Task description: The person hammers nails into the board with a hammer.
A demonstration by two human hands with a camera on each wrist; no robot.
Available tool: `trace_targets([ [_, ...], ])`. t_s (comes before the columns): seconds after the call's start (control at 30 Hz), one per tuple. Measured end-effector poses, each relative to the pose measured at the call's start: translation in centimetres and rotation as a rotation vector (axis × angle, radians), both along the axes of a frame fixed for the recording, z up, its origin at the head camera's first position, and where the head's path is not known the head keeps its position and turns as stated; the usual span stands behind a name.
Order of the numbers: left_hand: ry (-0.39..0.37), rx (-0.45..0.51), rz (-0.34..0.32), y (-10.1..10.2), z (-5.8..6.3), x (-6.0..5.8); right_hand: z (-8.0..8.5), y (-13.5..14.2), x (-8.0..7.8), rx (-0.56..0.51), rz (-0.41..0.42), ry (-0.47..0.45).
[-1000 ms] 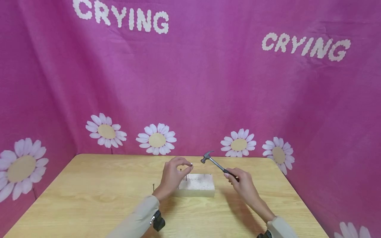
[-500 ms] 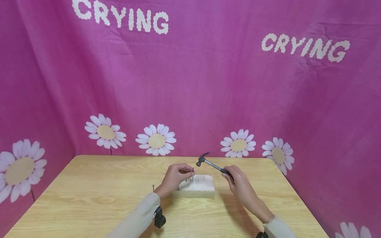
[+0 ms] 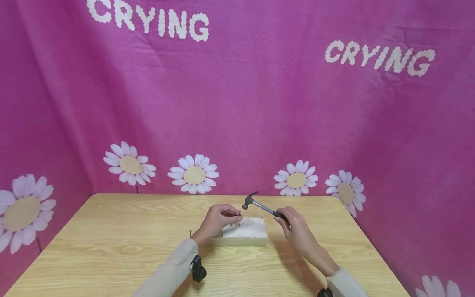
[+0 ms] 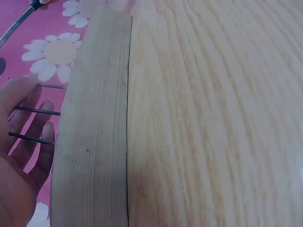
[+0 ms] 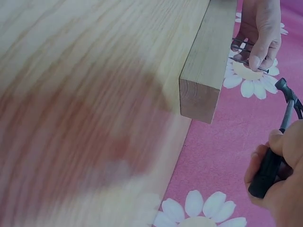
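My left hand [image 3: 219,222] is over the wooden block [image 3: 248,241], its thumb and index finger pinching an upright nail [image 3: 239,222] whose point is at the block's top face. In the left wrist view, two more nails [image 4: 35,111] stand in the block beside the curved fingers. Another nail [image 3: 191,234] shows left of that wrist. My right hand [image 3: 298,229] grips the black handle of a claw hammer [image 3: 261,206]. The hammer's head hovers just right of the pinched nail and slightly above it, apart from it. Part of the block is hidden behind my left hand and wrist.
The block lies on a light wood-grain table [image 3: 122,239]. Behind the table and at its sides hangs a pink cloth [image 3: 245,103] with daisies and white lettering. Each wrist wears a black camera, such as the left one [image 3: 198,270].
The left hand has lowered with the nail to the block's top face. The hammer has shifted left and slightly down, closer to the nail. Over the last half second both hands moved only a little.
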State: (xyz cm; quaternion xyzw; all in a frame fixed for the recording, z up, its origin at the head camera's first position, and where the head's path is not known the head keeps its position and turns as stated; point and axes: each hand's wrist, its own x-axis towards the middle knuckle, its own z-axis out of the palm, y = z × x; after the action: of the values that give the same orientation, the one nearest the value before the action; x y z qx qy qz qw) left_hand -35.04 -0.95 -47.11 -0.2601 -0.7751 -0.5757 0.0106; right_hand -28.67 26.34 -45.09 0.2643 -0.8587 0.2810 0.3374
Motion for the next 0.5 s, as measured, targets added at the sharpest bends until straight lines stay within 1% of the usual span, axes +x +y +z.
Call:
trace_targets([
  [0.07, 0.006, 0.004, -0.009, 0.0, -0.1, -0.1, 0.1, -0.1, 0.0, 0.016, 0.001, 0.014],
  [0.2, -0.006, 0.015, -0.026, 0.2, -0.2, -0.1, 0.4, -0.2, -0.1, 0.078, 0.008, 0.054],
  [0.33, -0.015, 0.014, -0.006, 0.3, -0.4, 0.0, 0.6, -0.4, -0.2, 0.127, 0.015, 0.078],
  [0.43, -0.013, 0.028, 0.009, 0.4, -0.4, 0.1, 0.9, -0.4, -0.2, 0.126, 0.014, 0.087],
  [0.5, -0.028, 0.040, 0.013, 0.4, -0.4, 0.2, 1.1, -0.5, -0.2, 0.116, 0.008, 0.078],
])
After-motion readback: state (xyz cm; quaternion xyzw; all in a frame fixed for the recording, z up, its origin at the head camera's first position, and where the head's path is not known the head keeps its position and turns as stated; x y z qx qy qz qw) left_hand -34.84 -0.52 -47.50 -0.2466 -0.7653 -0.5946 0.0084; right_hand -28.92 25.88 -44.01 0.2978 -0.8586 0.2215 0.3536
